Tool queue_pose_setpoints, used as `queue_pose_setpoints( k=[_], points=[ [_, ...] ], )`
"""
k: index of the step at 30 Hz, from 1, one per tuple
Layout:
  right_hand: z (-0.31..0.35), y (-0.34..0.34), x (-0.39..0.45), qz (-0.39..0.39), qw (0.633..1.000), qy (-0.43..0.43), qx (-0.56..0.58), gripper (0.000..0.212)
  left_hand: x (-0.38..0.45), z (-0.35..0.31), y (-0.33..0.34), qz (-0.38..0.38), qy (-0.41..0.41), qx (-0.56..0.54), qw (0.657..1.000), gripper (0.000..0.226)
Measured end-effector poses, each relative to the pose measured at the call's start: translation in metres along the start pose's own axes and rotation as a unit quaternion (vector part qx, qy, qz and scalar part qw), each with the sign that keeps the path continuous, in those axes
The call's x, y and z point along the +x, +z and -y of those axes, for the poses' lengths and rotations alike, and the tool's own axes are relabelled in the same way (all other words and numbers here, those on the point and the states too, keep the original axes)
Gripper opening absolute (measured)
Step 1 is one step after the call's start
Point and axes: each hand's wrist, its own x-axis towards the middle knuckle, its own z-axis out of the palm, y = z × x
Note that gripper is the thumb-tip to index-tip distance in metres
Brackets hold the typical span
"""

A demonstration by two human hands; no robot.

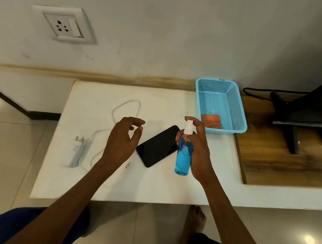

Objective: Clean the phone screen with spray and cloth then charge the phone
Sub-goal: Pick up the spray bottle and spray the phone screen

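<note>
Blue liquid fills the spray bottle (184,154) gripped upright in the right hand (197,147), index finger on its white nozzle; the left hand (121,139) hovers half-curled, holding nothing. Between both hands the black phone (158,145) lies face up on the white table (149,188). Left of the phone lie the charger (77,151) and cable (125,108); right of it, behind, the blue basket (220,106) holds an orange cloth (211,121)

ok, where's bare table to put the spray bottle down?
Free: the near strip of the white table in front of the phone, and the far strip between the cable loop and the blue basket. Crowded: the left side, with charger and cable. The right hand holds the spray bottle.
</note>
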Motion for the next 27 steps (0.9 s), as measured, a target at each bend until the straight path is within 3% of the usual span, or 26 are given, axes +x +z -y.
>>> queue_pose_setpoints(
  k=[4, 8, 14, 19, 22, 27],
  points=[
    [0.005, 0.011, 0.004, 0.016, 0.999, -0.011, -0.042, 0.039, 0.001, 0.008, -0.008, 0.000, 0.007, 0.011, 1.000, 0.017],
    [0.007, 0.024, 0.006, -0.034, 0.991, -0.045, -0.120, 0.044, 0.001, 0.016, -0.018, -0.004, -0.002, 0.006, 1.000, 0.017],
    [0.000, 0.036, 0.009, -0.010, 0.997, -0.046, -0.068, 0.050, 0.002, 0.020, -0.023, -0.005, 0.007, 0.011, 1.000, 0.017],
    [-0.010, 0.026, 0.010, 0.018, 0.953, -0.085, -0.290, 0.060, 0.003, 0.022, -0.022, 0.024, 0.064, 0.099, 0.993, 0.022],
    [-0.013, 0.014, 0.005, 0.049, 0.920, -0.085, -0.380, 0.072, 0.000, 0.026, -0.017, 0.071, 0.084, 0.167, 0.980, 0.039],
    [-0.017, -0.006, -0.005, 0.037, 0.885, -0.084, -0.456, 0.065, -0.013, 0.034, 0.003, 0.163, 0.051, 0.294, 0.940, 0.102]
  ],
)
